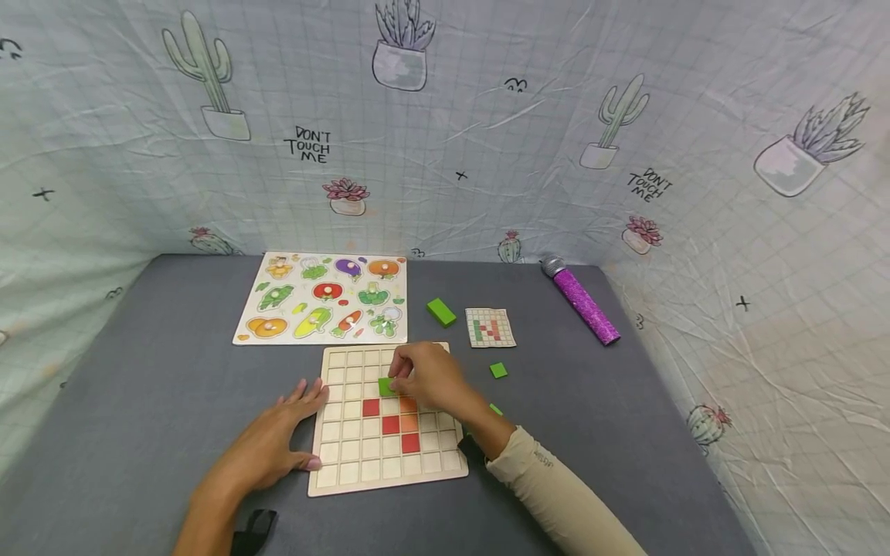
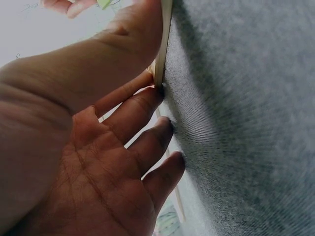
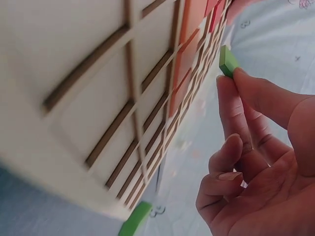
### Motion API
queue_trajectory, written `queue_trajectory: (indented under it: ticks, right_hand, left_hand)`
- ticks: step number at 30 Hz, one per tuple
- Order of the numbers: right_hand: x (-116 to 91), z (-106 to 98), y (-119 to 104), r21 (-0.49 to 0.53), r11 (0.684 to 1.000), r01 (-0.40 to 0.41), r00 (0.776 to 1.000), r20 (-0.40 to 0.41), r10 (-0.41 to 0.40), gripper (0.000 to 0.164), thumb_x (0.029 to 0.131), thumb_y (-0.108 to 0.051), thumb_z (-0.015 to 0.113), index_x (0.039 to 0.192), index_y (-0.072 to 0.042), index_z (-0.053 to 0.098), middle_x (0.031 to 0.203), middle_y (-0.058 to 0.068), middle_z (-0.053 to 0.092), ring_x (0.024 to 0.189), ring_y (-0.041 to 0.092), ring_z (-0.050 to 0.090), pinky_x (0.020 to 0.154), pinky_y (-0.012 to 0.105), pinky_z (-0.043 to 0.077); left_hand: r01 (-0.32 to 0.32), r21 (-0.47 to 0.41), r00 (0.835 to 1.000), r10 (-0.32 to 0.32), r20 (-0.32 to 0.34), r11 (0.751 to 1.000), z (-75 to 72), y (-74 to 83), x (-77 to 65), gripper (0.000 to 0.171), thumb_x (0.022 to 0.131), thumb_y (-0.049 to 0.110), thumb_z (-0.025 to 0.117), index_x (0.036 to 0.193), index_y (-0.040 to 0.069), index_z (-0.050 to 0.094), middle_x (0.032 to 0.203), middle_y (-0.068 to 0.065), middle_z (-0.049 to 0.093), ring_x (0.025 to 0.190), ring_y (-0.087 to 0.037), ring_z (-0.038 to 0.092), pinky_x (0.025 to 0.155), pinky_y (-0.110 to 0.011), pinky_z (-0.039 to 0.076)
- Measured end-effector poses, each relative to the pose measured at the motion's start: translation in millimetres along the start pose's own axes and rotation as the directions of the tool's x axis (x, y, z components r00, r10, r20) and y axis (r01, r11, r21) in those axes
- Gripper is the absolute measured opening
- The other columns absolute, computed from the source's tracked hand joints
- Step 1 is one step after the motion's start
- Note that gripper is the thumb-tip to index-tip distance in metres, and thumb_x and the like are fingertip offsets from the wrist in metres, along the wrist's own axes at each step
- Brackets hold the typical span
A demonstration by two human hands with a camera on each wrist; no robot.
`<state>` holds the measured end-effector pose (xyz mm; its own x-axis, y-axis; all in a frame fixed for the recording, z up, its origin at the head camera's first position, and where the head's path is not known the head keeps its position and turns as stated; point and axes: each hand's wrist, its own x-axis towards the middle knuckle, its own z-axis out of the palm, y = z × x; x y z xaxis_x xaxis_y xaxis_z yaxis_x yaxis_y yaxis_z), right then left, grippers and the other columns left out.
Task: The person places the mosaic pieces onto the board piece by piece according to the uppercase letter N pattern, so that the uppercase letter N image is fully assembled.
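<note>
A wooden grid board (image 1: 351, 452) lies on the grey table, with red tiles (image 1: 391, 425) and orange tiles (image 1: 409, 422) set in some of its squares. Between thumb and index finger my right hand (image 1: 431, 374) pinches a green square tile (image 3: 227, 61); in the right wrist view the tile is held just off the board's surface. My left hand (image 1: 267, 444) rests at the board's left edge with fingers spread. In the left wrist view those fingers (image 2: 147, 142) touch the table beside the board's edge, and the thumb side lies against the board.
Behind the board lies a vegetable puzzle board (image 1: 288, 274). To its right are a green block (image 1: 441, 313), a small pattern card (image 1: 490, 328) and a loose green tile (image 1: 498, 371); another lies partly behind my right wrist. A glittery purple microphone (image 1: 584, 305) lies farther right.
</note>
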<state>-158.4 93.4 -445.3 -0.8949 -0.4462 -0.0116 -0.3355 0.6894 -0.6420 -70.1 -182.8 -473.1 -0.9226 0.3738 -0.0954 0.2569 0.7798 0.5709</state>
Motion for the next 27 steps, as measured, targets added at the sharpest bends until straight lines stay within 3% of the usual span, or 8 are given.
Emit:
queue_trajectory:
  ticks: [13,27]
  right_hand:
    - [24,26,-24,-0.103,0.995,-0.015,0.999,0.042,0.019,0.019,0.086,-0.016,0.089,0.079,-0.022,0.072,0.065,-0.011,0.063,0.063,0.004,0.056,0.054,0.021,0.042]
    - [35,44,-33,-0.228,0.973,-0.029,0.998,0.044,0.04,0.021,0.089,-0.024,0.087,0.077,-0.025,0.071,0.069,-0.013,0.062,0.07,0.005,0.055,0.056,0.023,0.044]
  left_hand:
    - [-0.013,-0.001,1.0,0.013,-0.016,1.0,-0.9,-2.4,-1.1,0.108,0.066,0.025,0.098,0.159,0.003,0.048,0.169,-0.02,0.039,0.158,-0.05,0.03,0.125,-0.072,0.027]
    - [-0.006,-0.004,1.0,0.006,-0.002,1.0,-0.1,-1.1,-0.8,0.107,0.067,0.025,0.098,0.159,0.004,0.048,0.17,-0.019,0.038,0.159,-0.049,0.03,0.125,-0.071,0.028]
